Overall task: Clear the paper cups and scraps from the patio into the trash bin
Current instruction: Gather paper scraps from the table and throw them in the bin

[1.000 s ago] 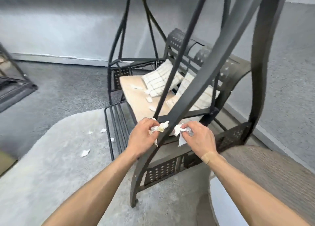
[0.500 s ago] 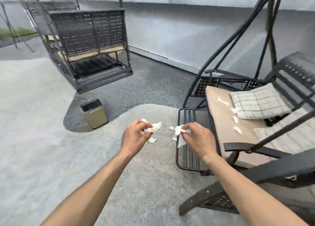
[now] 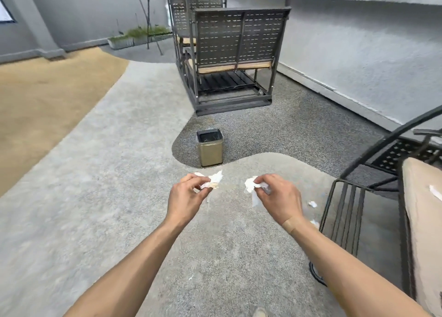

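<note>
**Open ground up to the bin**

Bare pale concrete floor [image 3: 119,173] lies between both hands and the square gold metal trash bin [image 3: 210,149], whose top stands open. At right, the dark metal swing-seat frame [image 3: 344,211] crowds the right hand [image 3: 277,201]. Another dark perforated metal swing bench [image 3: 234,53] stands well behind the bin.

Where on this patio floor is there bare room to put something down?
The pale paving left of the trash bin, toward the tan ground, is bare. It is crowded on the right: scraps on the floor beside the swing seat's footrest.
</note>
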Demonstrator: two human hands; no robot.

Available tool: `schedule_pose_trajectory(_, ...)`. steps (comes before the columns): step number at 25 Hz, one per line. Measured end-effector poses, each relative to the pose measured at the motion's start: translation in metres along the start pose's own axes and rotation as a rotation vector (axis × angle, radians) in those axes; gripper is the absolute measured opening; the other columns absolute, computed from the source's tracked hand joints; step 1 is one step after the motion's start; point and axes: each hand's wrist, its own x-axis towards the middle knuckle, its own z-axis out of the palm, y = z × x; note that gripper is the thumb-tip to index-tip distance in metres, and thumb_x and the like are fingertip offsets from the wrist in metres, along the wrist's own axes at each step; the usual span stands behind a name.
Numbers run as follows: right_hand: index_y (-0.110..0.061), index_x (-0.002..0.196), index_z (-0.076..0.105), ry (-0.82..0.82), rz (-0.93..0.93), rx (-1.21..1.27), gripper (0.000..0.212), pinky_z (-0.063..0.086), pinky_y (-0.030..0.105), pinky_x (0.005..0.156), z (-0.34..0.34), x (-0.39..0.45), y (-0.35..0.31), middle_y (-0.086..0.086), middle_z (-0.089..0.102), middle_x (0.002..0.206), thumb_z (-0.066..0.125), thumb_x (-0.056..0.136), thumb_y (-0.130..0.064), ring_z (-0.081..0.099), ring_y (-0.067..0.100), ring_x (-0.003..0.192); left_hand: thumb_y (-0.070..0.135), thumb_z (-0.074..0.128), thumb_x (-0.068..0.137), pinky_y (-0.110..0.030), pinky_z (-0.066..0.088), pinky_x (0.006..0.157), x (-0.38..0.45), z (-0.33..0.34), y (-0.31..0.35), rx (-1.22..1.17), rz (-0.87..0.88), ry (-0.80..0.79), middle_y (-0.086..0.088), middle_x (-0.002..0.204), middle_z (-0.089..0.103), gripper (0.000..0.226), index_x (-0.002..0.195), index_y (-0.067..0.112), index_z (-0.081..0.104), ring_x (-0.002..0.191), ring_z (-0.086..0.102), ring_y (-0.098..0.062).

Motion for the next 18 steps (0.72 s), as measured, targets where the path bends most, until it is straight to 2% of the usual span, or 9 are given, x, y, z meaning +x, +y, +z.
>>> schedule_pose_trajectory(8, -0.035, 0.092, 0.066, -0.062, -0.100, 0.062, 0.014, 0.048, 0.029, 0.058, 0.046, 0.140, 0.030, -0.013, 0.067, 0.092, 0.068, 0.081, -0.027, 0.063, 0.016, 0.066, 0.023, 0.077, 0.080, -0.034, 0.054, 0.070, 0.111, 0.029, -0.020, 0.098, -0.056, 0.104, 0.017, 0.091, 0.062, 0.020, 0.100, 0.026, 0.075, 0.072, 0.062, -0.006)
schedule_pose_trajectory(10, -0.035, 0.093, 0.065, -0.062, -0.108, 0.049, 0.013, 0.043, 0.027, 0.057, 0.047, 0.180, 0.044, -0.014, 0.066, 0.093, 0.066, 0.082, -0.027, 0.060, 0.015, 0.064, 0.021, 0.076, 0.081, -0.035, 0.055, 0.072, 0.145, 0.043, -0.018, 0.112, -0.061, 0.109, 0.013, 0.093, 0.063, 0.020, 0.101, 0.024, 0.075, 0.075, 0.063, -0.008)
schedule_pose_trajectory(12, -0.036, 0.093, 0.065, -0.069, -0.103, 0.053, 0.013, 0.039, 0.026, 0.056, 0.047, 0.220, 0.058, -0.014, 0.065, 0.093, 0.065, 0.083, -0.028, 0.057, 0.014, 0.063, 0.019, 0.075, 0.082, -0.035, 0.054, 0.075, 0.178, 0.057, -0.016, 0.115, -0.082, 0.114, 0.011, 0.094, 0.064, 0.022, 0.103, 0.023, 0.074, 0.080, 0.062, -0.006)
schedule_pose_trajectory(18, -0.039, 0.092, 0.063, -0.087, -0.087, 0.052, 0.013, 0.037, 0.026, 0.057, 0.070, 0.305, 0.089, -0.016, 0.063, 0.091, 0.063, 0.083, -0.029, 0.054, 0.010, 0.066, 0.018, 0.074, 0.083, -0.034, 0.055, 0.077, 0.255, 0.083, -0.028, 0.172, -0.113, 0.135, 0.009, 0.093, 0.063, 0.023, 0.105, 0.022, 0.072, 0.081, 0.062, -0.003)
